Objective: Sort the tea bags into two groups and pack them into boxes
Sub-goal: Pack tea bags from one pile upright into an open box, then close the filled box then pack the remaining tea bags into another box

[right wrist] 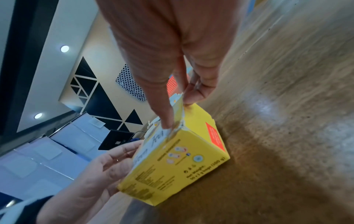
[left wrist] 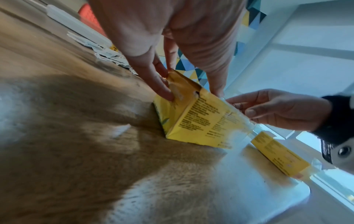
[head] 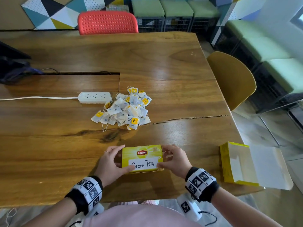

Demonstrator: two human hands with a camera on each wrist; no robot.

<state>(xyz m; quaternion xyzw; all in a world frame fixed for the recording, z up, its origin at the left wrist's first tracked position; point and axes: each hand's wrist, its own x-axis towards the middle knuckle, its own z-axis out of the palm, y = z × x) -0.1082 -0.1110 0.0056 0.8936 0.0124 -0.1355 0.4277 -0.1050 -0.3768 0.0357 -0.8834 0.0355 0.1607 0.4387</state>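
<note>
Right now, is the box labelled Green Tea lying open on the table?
No, the Green Tea box is shut, held between the left hand and right hand; the other box lies open.

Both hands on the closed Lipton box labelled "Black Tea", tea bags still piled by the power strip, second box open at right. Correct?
One error: the handwritten label on the Lipton box reads "Green Tea", not "Black Tea"; the head view shows it. The rest stands: left hand and right hand hold its ends, the tea bags lie piled by the power strip, and the second box lies open at right.
</note>
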